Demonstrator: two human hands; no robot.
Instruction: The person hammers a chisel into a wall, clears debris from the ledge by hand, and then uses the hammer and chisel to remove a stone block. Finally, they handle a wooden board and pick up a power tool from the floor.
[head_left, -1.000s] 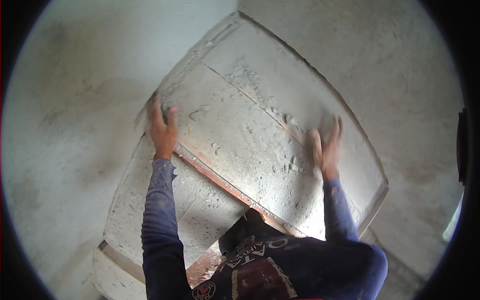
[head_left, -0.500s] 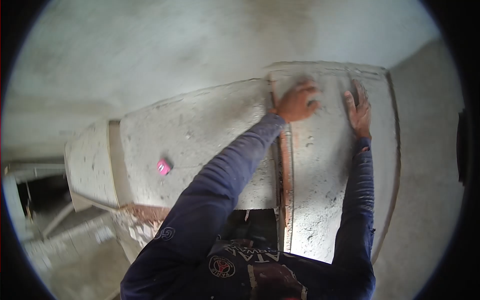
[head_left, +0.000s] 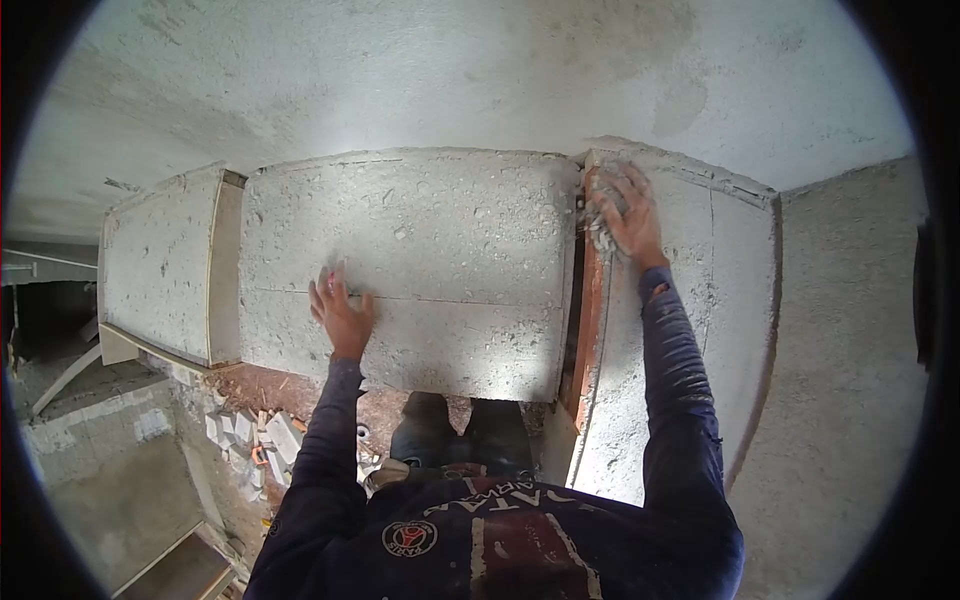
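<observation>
My left hand (head_left: 342,318) is over the middle slab (head_left: 430,235), its fingers curved and apart. Between and behind the fingertips shows a bit of a small pink object (head_left: 333,281), mostly hidden by them. My right hand (head_left: 632,215) lies with fingers spread on the upper left corner of the right slab (head_left: 690,260). Loose grey crumbs (head_left: 602,238) show under and beside its thumb, and its fingers look dusty. Alongside runs a narrow gap with a reddish-brown edge (head_left: 588,330). A thin dark line (head_left: 450,301) crosses the middle slab.
A third slab (head_left: 160,270) stands at the left behind a pale board edge (head_left: 226,270). The plastered wall (head_left: 450,80) rises behind. Broken pieces (head_left: 265,440) litter the floor below left. My legs (head_left: 465,430) stand against the slab's front edge.
My left hand has gone from the right slab to the pink object on the middle slab. My right hand has shifted left to the slab's corner. The head view has turned left.
</observation>
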